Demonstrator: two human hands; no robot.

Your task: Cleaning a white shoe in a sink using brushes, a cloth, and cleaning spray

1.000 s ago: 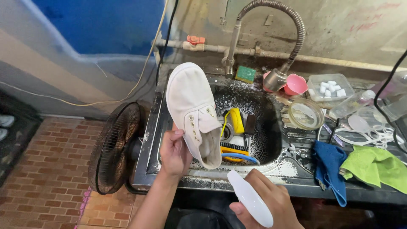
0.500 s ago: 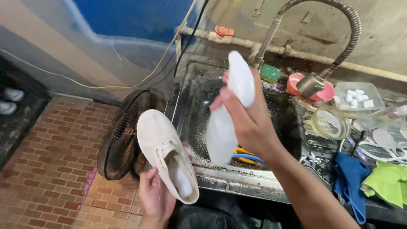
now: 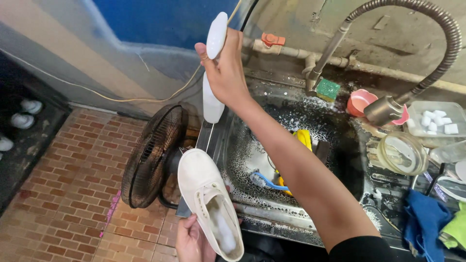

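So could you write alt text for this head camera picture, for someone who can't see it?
A person's left hand holds a white canvas shoe at the front edge of a sudsy metal sink, while the right hand lifts a white spray bottle above it. A black fan stands on the brick floor beside the sink.

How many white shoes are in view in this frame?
4: one white shoe held in the left hand by the sink; three others on the dark floor at far left. More may lie out of frame.
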